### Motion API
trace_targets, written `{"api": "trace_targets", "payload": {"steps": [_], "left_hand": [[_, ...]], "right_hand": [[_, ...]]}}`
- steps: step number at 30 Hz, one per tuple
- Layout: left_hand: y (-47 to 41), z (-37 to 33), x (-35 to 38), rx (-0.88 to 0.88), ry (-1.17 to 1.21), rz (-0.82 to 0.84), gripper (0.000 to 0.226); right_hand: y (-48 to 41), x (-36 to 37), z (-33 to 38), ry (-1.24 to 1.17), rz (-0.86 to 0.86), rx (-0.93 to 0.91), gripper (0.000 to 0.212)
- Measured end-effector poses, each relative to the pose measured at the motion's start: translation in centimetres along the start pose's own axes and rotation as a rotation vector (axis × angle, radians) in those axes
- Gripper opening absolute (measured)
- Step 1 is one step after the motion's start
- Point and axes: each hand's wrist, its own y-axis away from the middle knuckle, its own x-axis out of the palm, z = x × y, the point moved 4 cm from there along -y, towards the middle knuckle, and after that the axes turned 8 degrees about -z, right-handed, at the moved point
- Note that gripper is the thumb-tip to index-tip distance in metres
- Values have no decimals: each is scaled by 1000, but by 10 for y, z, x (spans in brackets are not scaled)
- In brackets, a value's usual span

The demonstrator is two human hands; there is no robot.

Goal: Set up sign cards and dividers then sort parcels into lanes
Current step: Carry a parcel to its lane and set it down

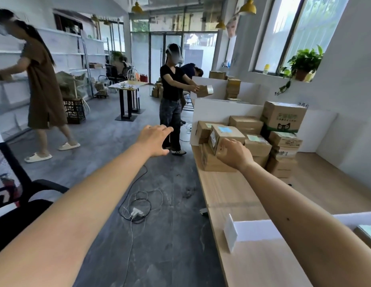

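**Right hand [234, 155] on a small parcel, left hand [154, 139] spread in the air**

The right hand, just right of centre, lies knuckles-up against the near side of the parcel [226, 136]. Its fingers are curled over the parcel's near edge in a grip. The left hand, at centre frame, has its fingers straight and slightly apart; it holds nothing and touches nothing, hanging above the grey floor [110, 154].

The parcel sits tilted on top of the parcel stack [258, 147], at that stack's left end. Its top face, with a pale blue label, is turned up and toward the camera, and a second labelled face looks to the left of the frame. Its longer side appears to run left to right, sloping a little down toward the right.

The stack stands on the wooden table [232, 195], close to the table's left edge. That edge runs from below the stack down to the bottom of the frame. A white divider board [211, 111] stands upright just behind the stack, and a large printed carton [284, 117] tops its right side.

Between the stack and the white foam divider [255, 232] at lower right the tabletop is bare wood. Left of the table edge the floor is open, crossed by loose cables [139, 206] — and a person in a black top [172, 85] stands near the table's far corner.
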Motion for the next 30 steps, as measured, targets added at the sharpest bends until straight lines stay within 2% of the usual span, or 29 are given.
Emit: {"api": "trace_targets", "payload": {"steps": [12,22,30], "left_hand": [[-43,-3,74,-9,9,51,77],[-123,17,104,-22,44,-17,81],[-201,43,164,14,92,-25,84]], "right_hand": [[-39,67,-35,-25,76,25,34],[-104,71,-63,23,-71,130,47],[-167,117,-74,85,-96,255,51]]}}
